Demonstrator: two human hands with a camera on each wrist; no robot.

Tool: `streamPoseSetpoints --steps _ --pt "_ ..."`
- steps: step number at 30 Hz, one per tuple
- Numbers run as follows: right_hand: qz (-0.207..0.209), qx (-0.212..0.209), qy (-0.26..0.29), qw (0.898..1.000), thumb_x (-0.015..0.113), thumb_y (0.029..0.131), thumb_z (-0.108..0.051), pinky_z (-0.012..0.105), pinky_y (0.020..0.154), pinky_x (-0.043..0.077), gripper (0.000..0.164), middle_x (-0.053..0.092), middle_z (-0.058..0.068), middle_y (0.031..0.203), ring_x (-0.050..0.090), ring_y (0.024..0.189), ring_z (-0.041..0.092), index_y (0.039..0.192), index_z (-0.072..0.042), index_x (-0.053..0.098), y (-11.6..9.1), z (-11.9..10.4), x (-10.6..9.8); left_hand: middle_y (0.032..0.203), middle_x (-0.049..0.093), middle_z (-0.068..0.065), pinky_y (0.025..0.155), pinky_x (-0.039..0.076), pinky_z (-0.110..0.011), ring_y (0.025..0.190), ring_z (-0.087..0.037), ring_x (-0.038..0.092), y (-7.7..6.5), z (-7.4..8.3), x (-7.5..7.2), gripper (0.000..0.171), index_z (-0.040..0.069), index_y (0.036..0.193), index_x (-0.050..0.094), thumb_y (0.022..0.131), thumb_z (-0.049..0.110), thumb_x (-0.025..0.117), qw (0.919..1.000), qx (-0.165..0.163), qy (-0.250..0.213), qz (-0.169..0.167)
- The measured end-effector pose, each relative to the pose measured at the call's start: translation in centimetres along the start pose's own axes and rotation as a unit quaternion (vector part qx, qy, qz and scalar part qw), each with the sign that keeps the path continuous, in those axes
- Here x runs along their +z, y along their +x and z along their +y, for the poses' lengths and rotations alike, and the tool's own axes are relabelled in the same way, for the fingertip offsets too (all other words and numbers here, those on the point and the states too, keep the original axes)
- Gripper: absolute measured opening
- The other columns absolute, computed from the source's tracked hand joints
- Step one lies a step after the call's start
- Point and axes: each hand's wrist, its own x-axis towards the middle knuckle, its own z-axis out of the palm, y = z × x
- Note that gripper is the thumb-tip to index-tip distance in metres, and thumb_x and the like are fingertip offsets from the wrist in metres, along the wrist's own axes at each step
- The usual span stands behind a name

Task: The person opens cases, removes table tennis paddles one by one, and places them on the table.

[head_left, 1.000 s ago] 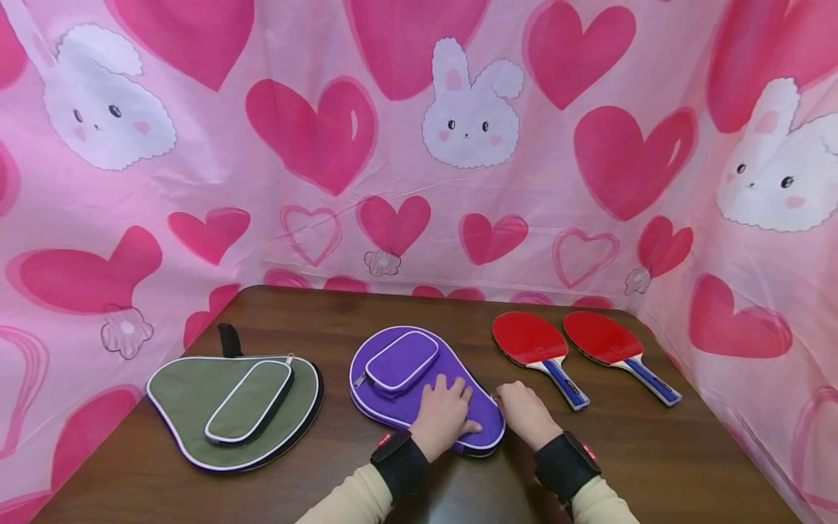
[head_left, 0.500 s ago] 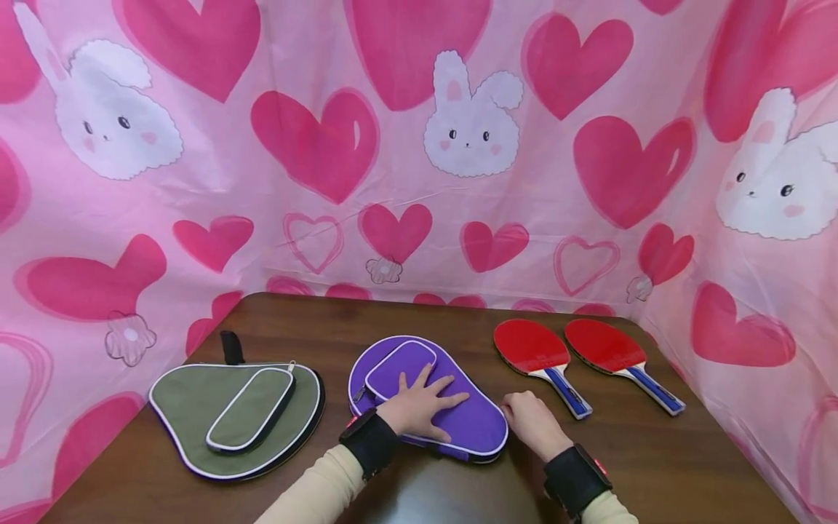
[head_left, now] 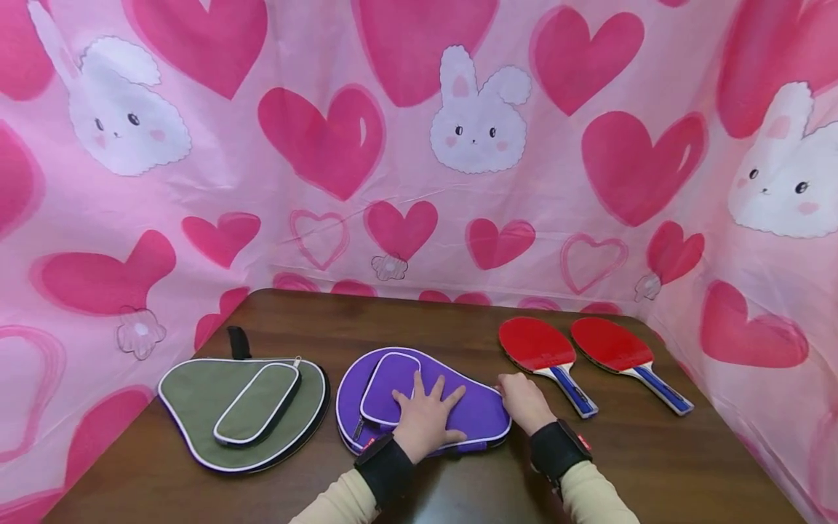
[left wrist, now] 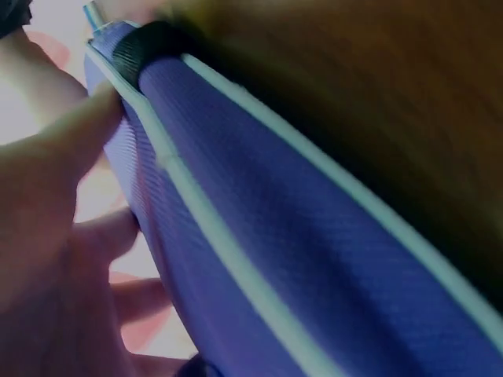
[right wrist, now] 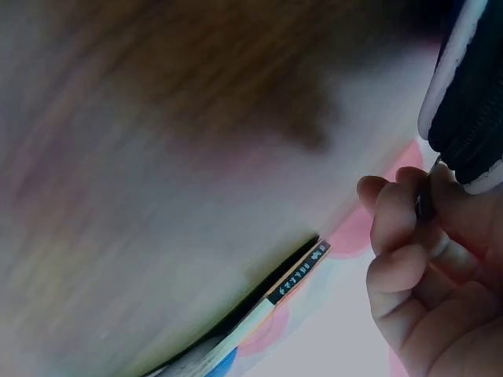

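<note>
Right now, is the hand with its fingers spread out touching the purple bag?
Touching. The left wrist view shows it: the left hand meets the purple bag, its thumb lying against the bag's edge with no gap between.

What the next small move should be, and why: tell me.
Probably slide the zipper pull along the purple case's edge with the right hand: the right wrist view shows that hand pinching the dark pull at the case's end, while the left hand lies spread on top, apparently steadying the case.
</note>
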Motion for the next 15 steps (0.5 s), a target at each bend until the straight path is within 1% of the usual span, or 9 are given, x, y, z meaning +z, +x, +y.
streamPoseSetpoints --steps 3,7,10,13,15 --pt "-0.003 0.011 0.014 1.000 0.065 0.087 0.003 0.035 0.056 0.049 0.012 0.061 0.006 0.067 0.056 0.058 0.020 0.077 -0.002 0.065 -0.3 0.5 -0.1 0.140 0.053 -0.007 0.083 0.041 -0.071 0.131 -0.046 0.038 0.1 0.6 0.0 0.074 0.035 0.139 0.054 0.074 0.066 0.069 0.9998 -0.019 -0.002 -0.008" --pt "0.003 0.001 0.014 1.000 0.064 0.087 0.004 0.033 0.054 0.046 0.012 0.059 0.004 0.065 0.052 0.057 0.019 0.076 -0.002 0.066 -1.2 1.0 -0.4 0.141 0.052 -0.007 0.084 0.040 -0.071 0.132 -0.047 0.038 0.1 0.8 -0.2 0.074 0.035 0.139 0.054 0.073 0.065 0.070 0.9994 -0.030 -0.009 -0.012" --pt "0.009 -0.006 0.000 1.000 0.065 0.086 0.005 0.033 0.053 0.044 0.015 0.055 0.002 0.062 0.050 0.055 0.018 0.073 -0.003 0.064 -2.1 1.0 -0.6 0.140 0.053 -0.007 0.083 0.040 -0.071 0.131 -0.047 0.038 0.0 0.7 -0.3 0.074 0.034 0.138 0.055 0.073 0.064 0.071 0.9994 -0.033 -0.013 -0.006" --pt "0.007 0.004 -0.011 1.000 0.065 0.086 0.004 0.034 0.053 0.045 0.015 0.053 0.002 0.060 0.050 0.054 0.018 0.072 -0.003 0.064 -3.3 0.6 -0.8 0.139 0.053 -0.007 0.083 0.040 -0.071 0.131 -0.047 0.038 0.0 0.6 -0.2 0.074 0.034 0.139 0.055 0.073 0.064 0.071 0.9993 -0.034 -0.011 -0.003" --pt "0.005 0.012 -0.025 1.000 0.066 0.086 0.003 0.036 0.053 0.047 0.016 0.054 0.004 0.060 0.053 0.054 0.020 0.071 -0.002 0.064 -4.1 0.2 -0.8 0.139 0.053 -0.008 0.083 0.040 -0.071 0.130 -0.047 0.039 0.0 0.5 -0.2 0.074 0.033 0.138 0.055 0.073 0.064 0.071 0.9993 -0.034 -0.011 -0.001"
